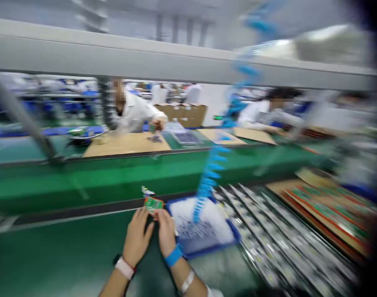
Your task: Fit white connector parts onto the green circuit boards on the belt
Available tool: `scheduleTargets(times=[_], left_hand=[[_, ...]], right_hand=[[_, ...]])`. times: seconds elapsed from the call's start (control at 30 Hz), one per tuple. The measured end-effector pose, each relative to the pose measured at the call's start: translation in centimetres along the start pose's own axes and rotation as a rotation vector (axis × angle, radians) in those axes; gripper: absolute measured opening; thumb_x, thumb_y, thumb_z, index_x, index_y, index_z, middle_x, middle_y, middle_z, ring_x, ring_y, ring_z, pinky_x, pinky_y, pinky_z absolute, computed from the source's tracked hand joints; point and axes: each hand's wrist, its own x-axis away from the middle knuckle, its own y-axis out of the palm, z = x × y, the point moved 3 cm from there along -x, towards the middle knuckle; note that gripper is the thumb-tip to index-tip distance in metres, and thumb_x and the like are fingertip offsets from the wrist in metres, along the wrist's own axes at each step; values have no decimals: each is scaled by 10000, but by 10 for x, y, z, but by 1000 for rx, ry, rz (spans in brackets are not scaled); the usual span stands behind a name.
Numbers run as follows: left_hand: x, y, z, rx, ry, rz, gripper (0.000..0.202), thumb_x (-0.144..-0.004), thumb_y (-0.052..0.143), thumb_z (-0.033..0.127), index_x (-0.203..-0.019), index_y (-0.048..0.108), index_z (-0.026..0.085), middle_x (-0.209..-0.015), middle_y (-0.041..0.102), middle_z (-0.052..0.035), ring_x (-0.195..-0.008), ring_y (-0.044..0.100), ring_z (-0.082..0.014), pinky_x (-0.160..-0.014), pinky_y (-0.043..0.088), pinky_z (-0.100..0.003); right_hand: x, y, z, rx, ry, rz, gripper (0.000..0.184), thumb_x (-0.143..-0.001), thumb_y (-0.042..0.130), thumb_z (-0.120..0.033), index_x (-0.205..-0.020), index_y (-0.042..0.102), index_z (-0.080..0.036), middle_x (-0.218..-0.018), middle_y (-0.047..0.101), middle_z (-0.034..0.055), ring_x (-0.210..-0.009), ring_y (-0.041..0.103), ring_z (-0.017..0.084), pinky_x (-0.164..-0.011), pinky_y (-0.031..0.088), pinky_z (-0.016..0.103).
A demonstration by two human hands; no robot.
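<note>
A small green circuit board (pixel 154 203) with an orange edge is held out over the far edge of the green work surface. The fingertips of my left hand (pixel 136 238) press on its lower left side, with the thumb apart from the fingers. At its lower right, my right hand (pixel 167 234) has its fingers bent around the edge. A small white and dark part (pixel 147 192) shows just beyond the board; motion blur hides whether it is attached. Right beside my right hand lies a blue tray (pixel 203 252) holding many small whitish pieces.
A blue coiled hose (pixel 210 171) hangs down over the tray. To the right lie long clear strips (pixel 269 235) of parts and a stack of green-orange board panels (pixel 327 206). Across a green belt (pixel 98 175), two people in white work beside cardboard sheets (pixel 126 144). A grey beam (pixel 176 60) crosses overhead.
</note>
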Motion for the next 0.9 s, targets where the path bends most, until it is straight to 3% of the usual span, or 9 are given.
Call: scheduleTargets(times=[0.07, 0.2, 0.4, 0.57, 0.67, 0.77, 0.9], left_hand=[[2, -5, 8, -9, -22, -55, 466, -875, 455, 339, -1317, 476, 194, -1370, 490, -100, -1316, 369, -280, -1050, 345, -494], [4, -16, 9, -18, -43, -22, 558, -775, 574, 300, -1315, 469, 207, -1354, 506, -94, -1281, 398, -318, -1029, 350, -497], [14, -12, -1, -136, -21, -70, 445, -844, 462, 352, -1226, 504, 127, -1381, 479, -79, -1294, 354, -294, -1012, 360, -443], [14, -8, -4, -194, -14, -42, 371, -858, 441, 355, -1137, 554, 138, -1319, 540, -49, -1239, 395, -274, -951, 397, -410], [12, -10, -4, -188, -39, -12, 260, -857, 454, 310, -1011, 600, 159, -1112, 654, -44, -1135, 471, -237, -921, 403, -376], [11, -15, -2, -180, -97, 20, 203, -849, 470, 281, -952, 602, 166, -925, 671, -50, -998, 523, -210, -868, 418, -354], [13, -23, 0, -154, -102, 89, 314, -822, 499, 281, -1112, 537, 169, -1058, 625, -59, -1016, 508, -208, -853, 436, -341]], right_hand=[[-9, -7, 1, 211, -144, -51, 361, -702, 617, -530, -759, 676, -179, -842, 665, 65, -854, 570, 200, -852, 421, 347], [-34, -8, 21, 608, -412, -227, 515, -729, 541, -618, -865, 682, -142, -1017, 623, 147, -1015, 530, 271, -969, 354, 455], [-39, -10, 55, 937, -554, -454, 744, -790, 326, -714, -977, 669, -80, -1169, 588, 218, -1116, 519, 339, -993, 362, 503], [-35, -5, 51, 1044, -664, -438, 796, -808, 239, -729, -909, 679, -74, -1090, 625, 225, -1041, 566, 339, -952, 401, 489], [-31, -2, 45, 1082, -715, -424, 810, -814, 203, -729, -821, 678, -72, -987, 647, 229, -943, 595, 328, -896, 430, 475], [-26, -1, 42, 1116, -721, -416, 816, -817, 176, -729, -786, 667, -77, -911, 655, 218, -875, 603, 319, -838, 446, 459], [-24, -2, 44, 1186, -712, -397, 777, -822, 146, -714, -763, 647, -124, -893, 660, 195, -867, 603, 319, -798, 441, 447]])
